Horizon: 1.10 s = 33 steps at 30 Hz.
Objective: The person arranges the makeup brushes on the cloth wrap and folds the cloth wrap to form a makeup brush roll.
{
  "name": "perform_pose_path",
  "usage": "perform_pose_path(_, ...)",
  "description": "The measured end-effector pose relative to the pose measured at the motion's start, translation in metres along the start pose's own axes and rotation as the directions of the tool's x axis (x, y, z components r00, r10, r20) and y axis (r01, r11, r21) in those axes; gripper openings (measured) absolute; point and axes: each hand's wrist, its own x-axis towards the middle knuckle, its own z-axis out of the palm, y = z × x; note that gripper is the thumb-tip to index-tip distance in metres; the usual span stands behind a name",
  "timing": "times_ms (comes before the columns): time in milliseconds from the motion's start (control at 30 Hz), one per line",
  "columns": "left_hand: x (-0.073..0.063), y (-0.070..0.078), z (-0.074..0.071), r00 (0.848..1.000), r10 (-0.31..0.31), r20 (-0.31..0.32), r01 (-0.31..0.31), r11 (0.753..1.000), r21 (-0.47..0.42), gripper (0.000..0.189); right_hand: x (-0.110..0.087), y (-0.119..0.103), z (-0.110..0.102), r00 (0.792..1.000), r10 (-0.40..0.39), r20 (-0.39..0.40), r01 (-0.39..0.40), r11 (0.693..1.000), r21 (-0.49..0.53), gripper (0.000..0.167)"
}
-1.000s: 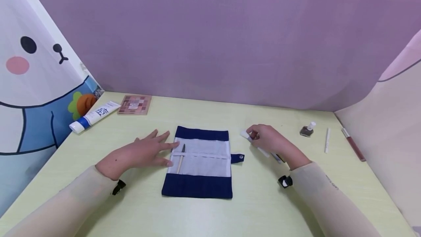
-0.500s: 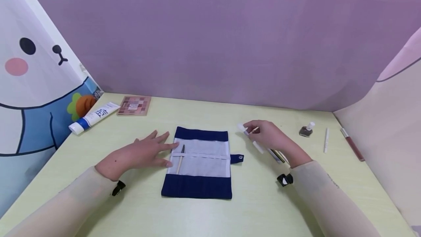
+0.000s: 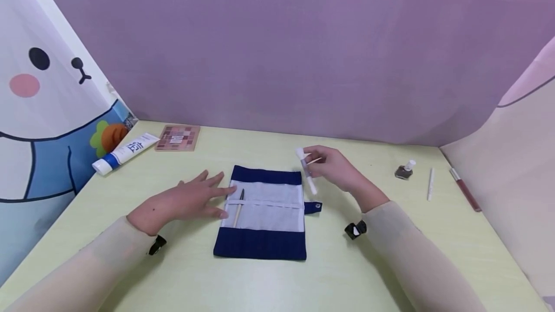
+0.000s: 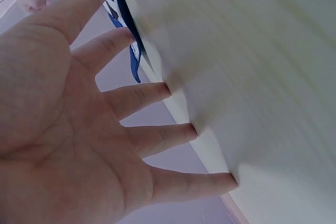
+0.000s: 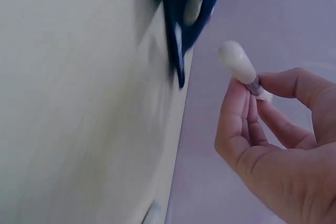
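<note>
An unrolled navy fabric roll pouch [image 3: 260, 245] with a pale grey lining lies on the table. Under its elastic strip, at the left, sits a slim brush [image 3: 239, 210] with a dark tip. My left hand [image 3: 192, 200] rests with spread fingers at the pouch's left edge; in the left wrist view its fingertips meet the tabletop. Above the table, near the pouch's upper right corner, my right hand [image 3: 334, 166] pinches a white pen-like stick [image 3: 307, 170] with a greyish middle. In the right wrist view, thumb and fingers close on that grey part, a rounded white end [image 5: 237, 62] jutting out.
The pouch's snap tab [image 3: 313, 207] sticks out to the right. A white tube [image 3: 125, 153] and a makeup palette [image 3: 178, 137] lie back left. At right are a small dark bottle [image 3: 404, 170], a thin white stick [image 3: 431, 184] and a brownish-red tube [image 3: 466, 191].
My right hand has lifted the white pen-like stick and carried it left toward the pouch, turning it more upright. The slim items under the right wrist are now hidden by the forearm. Left hand unmoved.
</note>
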Motion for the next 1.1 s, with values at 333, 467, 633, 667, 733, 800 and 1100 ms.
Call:
perform_pose_path(333, 0.002, -0.001, 0.0, 1.0, 0.008, 0.002, -0.008, 1.0, 0.003, 0.076, 0.027, -0.016, 0.044, 1.0, -0.024, 0.011, 0.022, 0.989, 0.143, 0.056)
perform_pose_path(467, 0.002, -0.001, 0.0, 1.0, 0.003, 0.004, -0.003, 1.0, 0.004, 0.076, 0.035, -0.023, 0.06, 1.0, -0.004, 0.022, -0.001, 0.978, 0.207, 0.054)
perform_pose_path(633, 0.002, -0.002, 0.0, 1.0, -0.01, 0.011, 0.01, 1.0, 0.008, 0.076, 0.04, -0.029, 0.076, 1.0, -0.006, 0.027, -0.001, 0.966, 0.259, 0.052)
perform_pose_path(667, 0.002, -0.002, 0.0, 1.0, -0.012, 0.012, 0.012, 1.0, 0.01, 0.076, 0.041, -0.03, 0.078, 1.0, -0.008, 0.029, 0.0, 0.965, 0.263, 0.051)
perform_pose_path(733, 0.002, -0.002, -0.001, 1.0, -0.015, 0.013, 0.014, 1.0, 0.012, 0.076, 0.042, -0.03, 0.083, 0.999, -0.012, 0.037, 0.002, 0.965, 0.263, 0.051)
perform_pose_path(800, 0.002, -0.002, -0.001, 1.0, -0.016, 0.014, 0.016, 1.0, 0.015, 0.076, 0.042, -0.03, 0.087, 0.999, -0.012, 0.047, -0.001, 0.967, 0.256, 0.05)
perform_pose_path(1100, 0.004, -0.002, -0.001, 1.0, -0.009, 0.013, 0.008, 1.0, 0.015, 0.075, 0.04, -0.03, 0.098, 0.997, 0.007, 0.079, -0.019, 0.989, 0.148, 0.045)
